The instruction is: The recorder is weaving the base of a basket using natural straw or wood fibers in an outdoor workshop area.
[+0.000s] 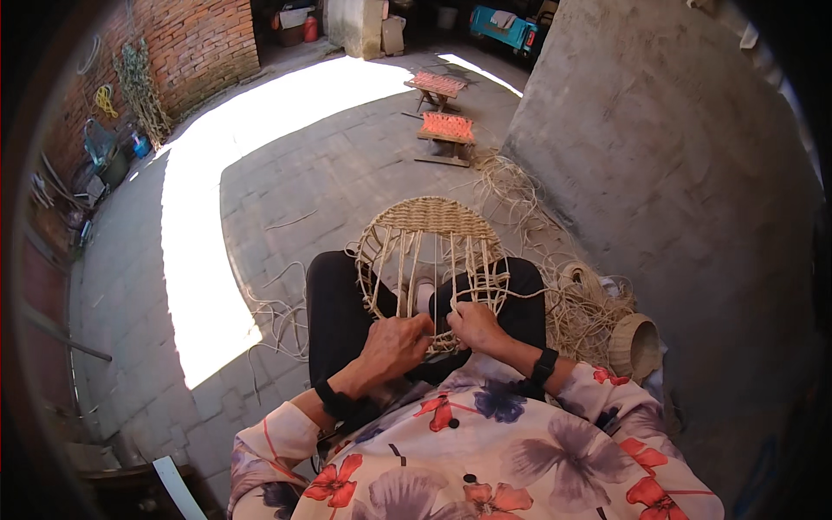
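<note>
Resting across my dark-trousered knees is a round, partly woven straw seat [433, 214]. Its far part is tightly woven; nearer to me, bare straw cords [400, 269] stretch over an open middle. My left hand [394, 344] is closed at the near side, its curled fingers around cord there. Just to its right, my right hand [475, 328] pinches a straw cord, its fingertips close to the other hand. The cord ends inside both fists are hidden. Another loose cord trails over the right edge of the seat.
A tangled heap of straw cord [585, 308] and a small woven basket [634, 347] lie to my right, along a grey wall [667, 173]. Ahead stand two folding stools [446, 128] with orange-red woven tops. Loose strands [279, 314] lie on the paving at left.
</note>
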A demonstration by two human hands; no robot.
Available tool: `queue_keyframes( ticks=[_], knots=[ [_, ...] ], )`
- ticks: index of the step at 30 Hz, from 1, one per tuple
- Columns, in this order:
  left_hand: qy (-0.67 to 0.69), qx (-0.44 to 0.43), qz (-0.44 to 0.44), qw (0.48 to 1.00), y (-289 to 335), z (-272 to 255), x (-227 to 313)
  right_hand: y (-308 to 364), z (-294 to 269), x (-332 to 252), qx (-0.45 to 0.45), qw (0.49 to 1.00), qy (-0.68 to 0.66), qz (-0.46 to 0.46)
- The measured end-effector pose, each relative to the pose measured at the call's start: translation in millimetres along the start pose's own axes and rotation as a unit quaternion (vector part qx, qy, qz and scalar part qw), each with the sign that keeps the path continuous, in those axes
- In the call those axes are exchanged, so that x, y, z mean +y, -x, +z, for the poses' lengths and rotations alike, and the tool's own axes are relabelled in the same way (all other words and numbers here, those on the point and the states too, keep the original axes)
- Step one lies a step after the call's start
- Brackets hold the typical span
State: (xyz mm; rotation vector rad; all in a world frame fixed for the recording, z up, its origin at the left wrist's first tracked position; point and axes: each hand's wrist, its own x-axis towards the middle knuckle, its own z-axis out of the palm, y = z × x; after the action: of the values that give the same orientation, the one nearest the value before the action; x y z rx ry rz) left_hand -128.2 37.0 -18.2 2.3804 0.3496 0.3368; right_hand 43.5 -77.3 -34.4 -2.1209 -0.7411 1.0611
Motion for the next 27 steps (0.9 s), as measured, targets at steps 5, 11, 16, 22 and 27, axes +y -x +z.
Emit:
queue_keyframes(
  ticks=[5, 11, 16, 22, 27],
  knots=[
    [0.030, -0.012, -0.014, 0.999, 7, -3, -3, 19, -4, -7, 0.156, 0.837, 0.394, -0.347],
    [0.030, 0.001, -0.023, 0.999, 6, 1, -7, 11, -5, -49, -0.079, 0.934, 0.137, -0.319],
    [-0.030, -0.004, -0.086, 0.996, 6, 13, -16, -3, -6, -60, -0.215, 0.936, 0.047, -0.276],
    [0.054, 0.034, -0.163, 0.984, 8, 17, -17, -5, -2, -57, -0.216, 0.926, -0.019, -0.308],
    [0.091, 0.011, -0.129, 0.987, 2, 3, -1, 7, -28, -26, -0.074, 0.939, 0.084, -0.324]
  ],
)
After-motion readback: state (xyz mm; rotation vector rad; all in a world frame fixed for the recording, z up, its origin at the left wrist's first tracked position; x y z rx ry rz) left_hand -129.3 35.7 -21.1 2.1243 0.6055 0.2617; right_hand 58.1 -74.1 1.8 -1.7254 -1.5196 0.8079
